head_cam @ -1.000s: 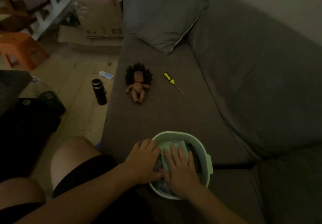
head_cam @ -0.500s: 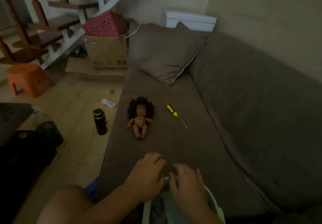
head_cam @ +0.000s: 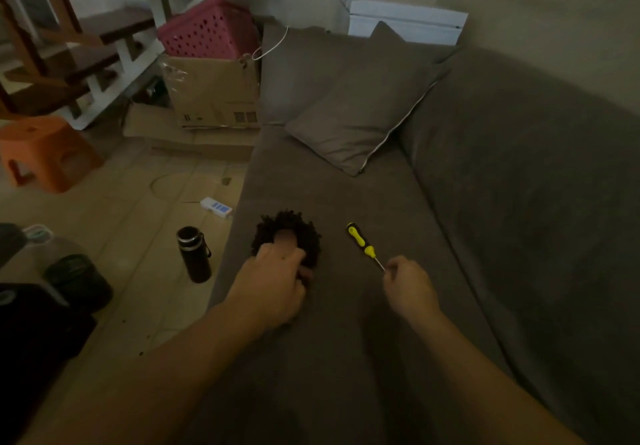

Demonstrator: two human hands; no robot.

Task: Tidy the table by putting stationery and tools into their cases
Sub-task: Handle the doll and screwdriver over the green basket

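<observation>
On the floor at the far left an orange stool (head_cam: pixel 41 153) is seen, and nearer the sofa a black bottle (head_cam: pixel 194 254) is stood upright, with a white power strip (head_cam: pixel 216 207) laid just beyond it. Further back, a cardboard box (head_cam: pixel 214 94) is topped by a pink basket (head_cam: pixel 207 28). On the seat of the brown sofa (head_cam: pixel 329 392) a doll (head_cam: pixel 285 235) with dark curly hair is laid, its body covered by the left hand (head_cam: pixel 273 288), whose grip is curled round it so that only the head and hair are left showing. To the right, apart from the doll, a yellow-and-black screwdriver (head_cam: pixel 362 245) is laid flat on the seat, its handle pointed away and its thin metal shaft pointed toward the person. The tip of that shaft is met by the right hand (head_cam: pixel 410 287), whose grip is drawn together on it in a pinch. A grey cushion (head_cam: pixel 360 115) is propped in the sofa's far corner.
</observation>
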